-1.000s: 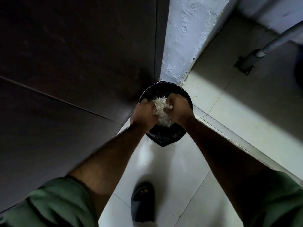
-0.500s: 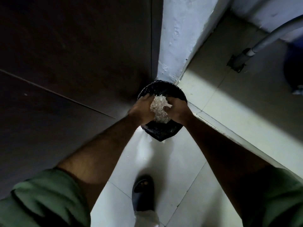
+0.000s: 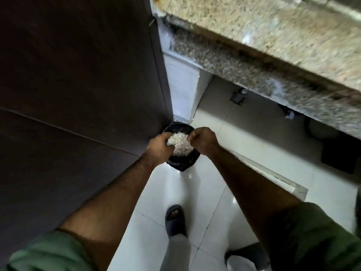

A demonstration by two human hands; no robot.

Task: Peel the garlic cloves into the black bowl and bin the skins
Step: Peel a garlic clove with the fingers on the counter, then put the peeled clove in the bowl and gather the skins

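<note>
Over the bin (image 3: pixel 182 165), the left hand (image 3: pixel 159 146) curls its fingers on the skins (image 3: pixel 179 144); the right hand (image 3: pixel 204 141) is curled beside them, its hold unclear.

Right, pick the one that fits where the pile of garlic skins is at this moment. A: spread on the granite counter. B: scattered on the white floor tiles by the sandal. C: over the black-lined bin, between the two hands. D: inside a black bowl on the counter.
C: the pale garlic skins sit bunched between the left hand and right hand, directly over the black-lined bin in the corner by the dark door.
</note>
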